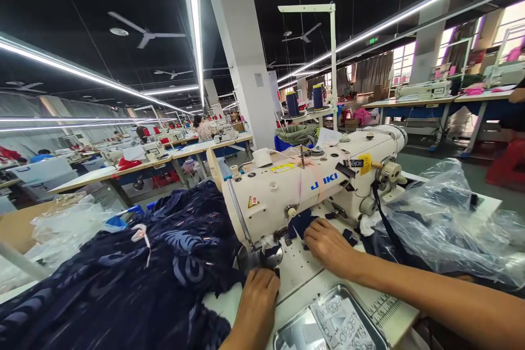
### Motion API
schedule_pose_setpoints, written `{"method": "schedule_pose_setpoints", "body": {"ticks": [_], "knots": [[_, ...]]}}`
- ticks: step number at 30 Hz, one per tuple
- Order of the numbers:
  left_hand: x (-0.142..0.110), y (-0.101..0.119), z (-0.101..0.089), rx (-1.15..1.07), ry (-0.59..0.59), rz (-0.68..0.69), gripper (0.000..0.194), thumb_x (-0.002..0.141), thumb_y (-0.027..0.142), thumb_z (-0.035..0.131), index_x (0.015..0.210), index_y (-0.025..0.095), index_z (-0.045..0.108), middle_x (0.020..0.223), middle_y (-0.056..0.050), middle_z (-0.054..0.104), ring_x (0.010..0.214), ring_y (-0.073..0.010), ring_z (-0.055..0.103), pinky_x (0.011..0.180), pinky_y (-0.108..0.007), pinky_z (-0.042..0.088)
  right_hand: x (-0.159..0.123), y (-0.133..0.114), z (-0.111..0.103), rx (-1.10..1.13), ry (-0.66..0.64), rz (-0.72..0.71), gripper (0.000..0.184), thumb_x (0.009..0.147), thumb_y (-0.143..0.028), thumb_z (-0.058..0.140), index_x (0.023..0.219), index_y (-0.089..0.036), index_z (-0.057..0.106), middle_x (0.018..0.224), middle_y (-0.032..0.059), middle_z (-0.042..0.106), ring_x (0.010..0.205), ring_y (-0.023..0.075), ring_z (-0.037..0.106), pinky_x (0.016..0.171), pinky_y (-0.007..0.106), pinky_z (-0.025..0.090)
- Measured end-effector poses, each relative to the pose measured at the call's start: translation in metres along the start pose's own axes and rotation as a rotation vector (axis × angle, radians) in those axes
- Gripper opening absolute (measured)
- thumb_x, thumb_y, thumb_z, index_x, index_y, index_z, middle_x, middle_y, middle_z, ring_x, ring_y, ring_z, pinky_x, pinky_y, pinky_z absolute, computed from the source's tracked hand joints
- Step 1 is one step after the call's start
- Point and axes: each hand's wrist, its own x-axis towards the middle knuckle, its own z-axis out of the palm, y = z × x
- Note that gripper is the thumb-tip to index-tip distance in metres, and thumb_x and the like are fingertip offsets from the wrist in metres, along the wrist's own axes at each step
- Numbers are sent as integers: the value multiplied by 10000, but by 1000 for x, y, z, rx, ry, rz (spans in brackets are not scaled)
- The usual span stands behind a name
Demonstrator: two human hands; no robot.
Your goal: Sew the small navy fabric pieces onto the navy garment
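Note:
My right hand (pixel 330 246) is on the bed of a white JUKI sewing machine (pixel 283 191), its fingers closed on a small navy fabric piece (pixel 301 222) under the machine's arm. My left hand (pixel 259 298) rests at the front left of the bed, close to the needle area. Its fingers are bent and pressed together, and what lies under them is hidden. A large heap of navy patterned fabric (pixel 164 251) spreads left of the machine. Below my right forearm sits a metal tray (pixel 363 311) with printed labels (pixel 344 322) in it.
Clear plastic bags (pixel 447 219) lie right of the machine, with a navy strap (pixel 388 221) hanging beside them. Navy thread cones (pixel 292 104) stand on a rack behind. At far left is a cardboard box (pixel 24 224). A pillar (pixel 241 54) and other sewing tables stand beyond.

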Motion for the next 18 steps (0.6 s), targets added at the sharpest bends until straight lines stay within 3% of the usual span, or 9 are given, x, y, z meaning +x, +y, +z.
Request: {"method": "schedule_pose_setpoints", "body": {"ticks": [3, 5, 8, 11, 14, 18], "knots": [[-9, 1, -7, -4, -5, -10, 294, 691, -31, 358, 835, 185, 496, 863, -49, 622, 814, -187, 582, 823, -393, 437, 9, -19, 6, 332, -75, 60, 147, 736, -42, 511, 738, -160, 599, 805, 23, 606, 766, 159, 526, 741, 293, 377], [-16, 2, -12, -2, -38, 7, 282, 731, 15, 374, 924, 170, 509, 973, -85, 626, 905, -209, 580, 846, -407, 447, 13, -24, 12, 422, -127, 96, 145, 727, -46, 512, 705, -162, 595, 781, 16, 600, 749, 158, 527, 712, 283, 381], [-22, 3, -16, 12, -100, 30, 384, 710, 37, 393, 1064, 126, 509, 1078, -120, 603, 1005, -247, 544, 847, -421, 469, 14, -21, 17, 464, -92, 73, 111, 743, -73, 520, 763, -155, 591, 810, 34, 589, 777, 172, 523, 706, 289, 386], [-23, 5, -16, -3, -134, -3, 470, 665, 41, 416, 1119, 111, 514, 1125, -120, 580, 1041, -256, 517, 882, -408, 459, 10, -15, 19, 471, -42, -69, 152, 740, -87, 551, 876, -151, 571, 892, 56, 583, 831, 186, 513, 732, 300, 387], [-21, 6, -14, -31, -153, -54, 480, 646, 30, 421, 1104, 110, 540, 1121, -114, 579, 1037, -255, 506, 901, -401, 447, 7, -14, 21, 441, -49, -218, 119, 759, -100, 549, 863, -155, 571, 895, 58, 586, 825, 186, 507, 716, 290, 391], [-26, 6, -5, -73, -133, -68, 488, 633, 24, 420, 1091, 139, 544, 1108, -92, 581, 1030, -239, 493, 893, -385, 452, 14, -22, 29, 426, -60, -176, 44, 781, -133, 549, 813, -152, 573, 832, 53, 589, 795, 176, 517, 696, 268, 402]]}}
